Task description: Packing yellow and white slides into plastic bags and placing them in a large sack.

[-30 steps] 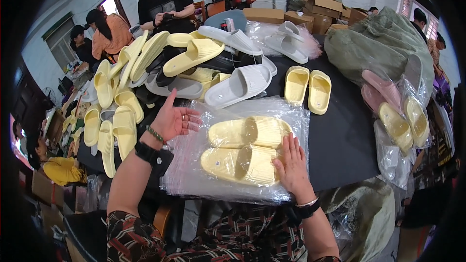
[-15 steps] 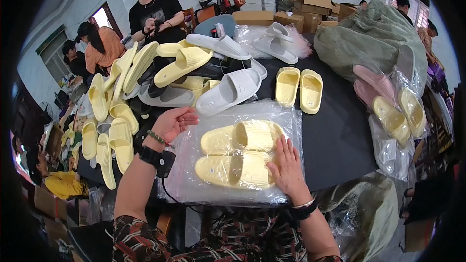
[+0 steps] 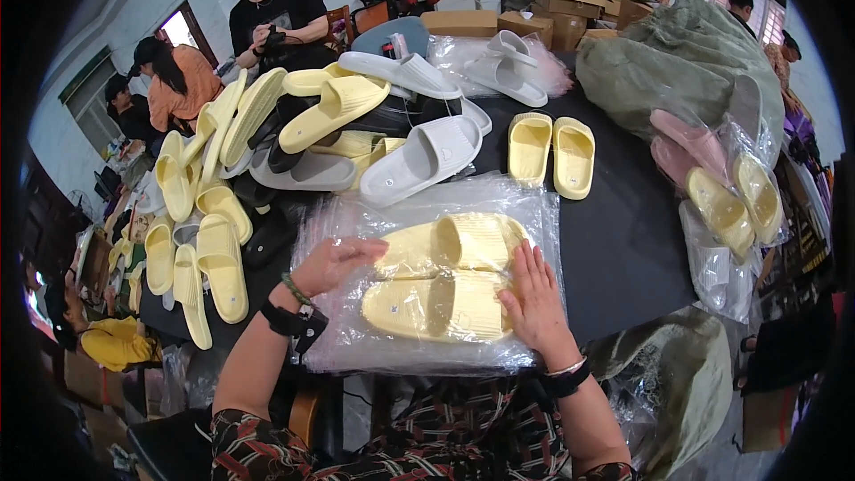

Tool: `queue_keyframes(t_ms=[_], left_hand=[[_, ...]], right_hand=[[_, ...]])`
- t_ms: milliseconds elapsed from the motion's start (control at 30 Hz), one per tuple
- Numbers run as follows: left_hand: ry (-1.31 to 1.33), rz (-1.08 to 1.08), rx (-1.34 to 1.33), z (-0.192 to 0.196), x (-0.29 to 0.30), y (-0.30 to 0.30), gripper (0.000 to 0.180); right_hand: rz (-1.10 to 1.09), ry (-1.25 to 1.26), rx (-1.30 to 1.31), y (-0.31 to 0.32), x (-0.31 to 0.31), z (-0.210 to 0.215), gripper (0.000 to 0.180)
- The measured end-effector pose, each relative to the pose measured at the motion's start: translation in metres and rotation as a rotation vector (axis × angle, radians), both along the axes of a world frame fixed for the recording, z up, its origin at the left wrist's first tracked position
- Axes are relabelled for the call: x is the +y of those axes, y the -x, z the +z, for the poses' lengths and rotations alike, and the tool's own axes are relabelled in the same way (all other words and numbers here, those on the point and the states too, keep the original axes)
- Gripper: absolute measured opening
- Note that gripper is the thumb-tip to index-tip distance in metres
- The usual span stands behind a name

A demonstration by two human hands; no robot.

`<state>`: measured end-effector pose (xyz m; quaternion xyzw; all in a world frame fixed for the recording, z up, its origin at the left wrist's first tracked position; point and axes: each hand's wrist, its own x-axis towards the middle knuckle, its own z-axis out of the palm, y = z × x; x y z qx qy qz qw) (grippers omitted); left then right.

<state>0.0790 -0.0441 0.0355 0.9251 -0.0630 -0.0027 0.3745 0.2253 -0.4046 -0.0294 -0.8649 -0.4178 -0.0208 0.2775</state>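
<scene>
A pair of pale yellow slide slippers lies side by side in front of me, with clear plastic glinting over it, on a flat stack of clear plastic bags. My right hand rests flat against the toe ends, its fingers stretched out. At the heel end, my left hand reaches over the bags with its fingers extended near the upper slipper. Whether those fingertips touch the slipper or only the plastic I cannot tell. Neither hand grips anything.
Loose yellow and grey slippers are heaped at the back left. Another yellow pair stands behind the bags. Bagged pink, yellow and grey slippers lie at the right edge, by a large green sack. A person in black stands across the table.
My left hand has come down and nearer, from above the bags' left edge to the heel end of the slippers. My right hand stays at the toe ends.
</scene>
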Motion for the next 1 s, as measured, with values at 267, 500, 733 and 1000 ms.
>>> queue_keyframes(t_ms=[267,500,733,1000], left_hand=[[-0.351,-0.36,-0.176,-0.003,-0.052,-0.052,0.059],[-0.423,-0.429,-0.162,-0.029,-0.061,-0.076,0.063],[-0.414,-0.367,-0.261,-0.036,-0.072,-0.08,0.043],[-0.349,-0.316,-0.344,-0.028,-0.061,-0.06,0.024]], right_hand=[[-0.015,0.01,0.007,0.001,-0.002,0.001,0.075],[-0.005,-0.001,0.014,0.0,0.0,0.001,0.074],[-0.008,0.004,-0.006,-0.002,0.0,0.0,0.073],[-0.017,0.027,-0.037,0.004,-0.001,-0.003,0.071]])
